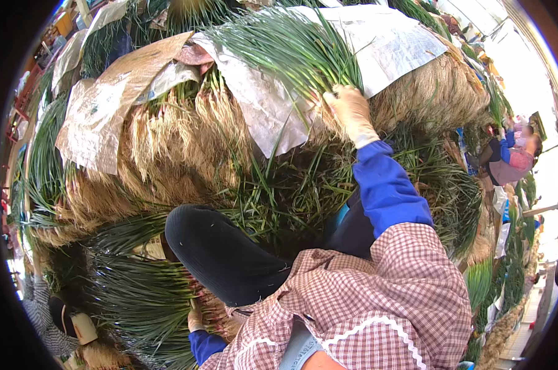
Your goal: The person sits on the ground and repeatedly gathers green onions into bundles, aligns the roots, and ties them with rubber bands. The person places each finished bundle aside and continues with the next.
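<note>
My right hand (348, 108), in a pale glove, grips a bunch of long green leafy stalks (297, 51) near its root end. The leaves fan out to the upper left over a white sheet (279, 125), and pale roots hang below the glove. Down at the left, my gloved left hand (195, 318) rests at the base of a pile of similar green stalks (145, 300), beside my bent knee (223, 259). Its fingers are partly hidden among the stalks, so its grip is unclear.
Rooted stalks (168, 138) form a high stack ahead, partly under a brownish plastic sheet (108, 106). Loose cut leaves (279, 189) litter the ground before me. One person (515, 152) sits at far right; another person's patterned sleeve (43, 314) shows at lower left.
</note>
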Demonstrator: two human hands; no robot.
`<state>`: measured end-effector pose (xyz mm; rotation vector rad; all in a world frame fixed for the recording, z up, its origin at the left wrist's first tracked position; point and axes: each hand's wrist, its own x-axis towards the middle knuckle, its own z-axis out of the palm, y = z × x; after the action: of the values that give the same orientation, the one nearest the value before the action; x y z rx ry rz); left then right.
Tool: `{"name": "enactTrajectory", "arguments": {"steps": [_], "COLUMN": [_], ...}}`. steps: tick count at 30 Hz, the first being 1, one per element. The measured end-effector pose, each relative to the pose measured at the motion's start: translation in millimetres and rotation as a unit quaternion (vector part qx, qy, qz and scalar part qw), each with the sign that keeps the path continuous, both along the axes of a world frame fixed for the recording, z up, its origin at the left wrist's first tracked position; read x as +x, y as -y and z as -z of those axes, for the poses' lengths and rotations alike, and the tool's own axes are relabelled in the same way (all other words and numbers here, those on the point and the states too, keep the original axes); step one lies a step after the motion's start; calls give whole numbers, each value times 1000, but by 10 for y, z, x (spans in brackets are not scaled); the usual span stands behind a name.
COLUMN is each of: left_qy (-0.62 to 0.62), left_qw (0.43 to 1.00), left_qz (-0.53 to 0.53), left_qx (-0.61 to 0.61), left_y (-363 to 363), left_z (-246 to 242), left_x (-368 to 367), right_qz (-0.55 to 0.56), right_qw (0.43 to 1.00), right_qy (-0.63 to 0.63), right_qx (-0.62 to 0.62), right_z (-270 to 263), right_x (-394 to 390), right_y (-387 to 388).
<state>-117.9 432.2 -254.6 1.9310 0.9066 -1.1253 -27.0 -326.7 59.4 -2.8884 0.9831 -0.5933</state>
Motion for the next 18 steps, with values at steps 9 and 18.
{"name": "enactTrajectory", "arguments": {"steps": [9, 18], "left_qy": [615, 182], "left_qw": [762, 780], "left_qz": [58, -21], "left_qx": [-196, -599], "left_y": [2033, 4960], "left_z": [-3401, -2633], "left_x": [1180, 1010], "right_qz": [-104, -149], "right_qw": [920, 947], "right_qy": [170, 104], "right_qx": [339, 264], "right_z": [66, 321], "right_x": [139, -700], "right_y": [-563, -1309]}}
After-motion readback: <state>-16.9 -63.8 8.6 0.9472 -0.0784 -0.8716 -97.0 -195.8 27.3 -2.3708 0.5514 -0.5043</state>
